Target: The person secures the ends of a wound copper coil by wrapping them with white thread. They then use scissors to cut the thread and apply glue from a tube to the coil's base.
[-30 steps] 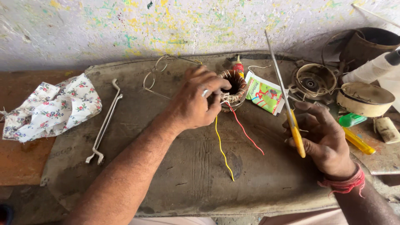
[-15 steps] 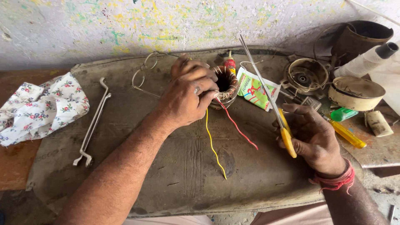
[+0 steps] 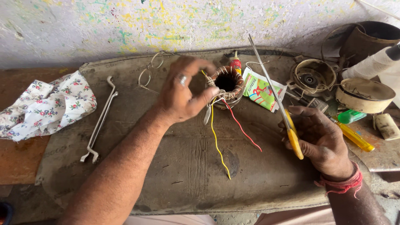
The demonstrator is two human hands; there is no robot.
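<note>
A round wound coil (image 3: 227,85) with copper wire and a dark hollow middle sits on a worn grey mat (image 3: 175,175). A yellow wire (image 3: 216,143) and a red wire (image 3: 241,127) trail from it toward me. My left hand (image 3: 181,91), a ring on one finger, touches the coil's left side with thumb and fingers, which are spread. My right hand (image 3: 318,139) grips yellow-handled scissors (image 3: 277,100), blades closed and pointing up and away, right of the coil.
A flowered cloth (image 3: 43,104) and a metal spanner (image 3: 100,121) lie at left, wire-rim spectacles (image 3: 150,73) behind my left hand. A green packet (image 3: 260,89), round motor parts (image 3: 312,77), a yellow screwdriver (image 3: 352,137), a white thread cone (image 3: 371,64) and a dark pot (image 3: 368,37) crowd the right.
My left hand has lifted off the top of the coil and opened at its left side, so the hollow middle shows. The right hand keeps the scissors in much the same spot.
</note>
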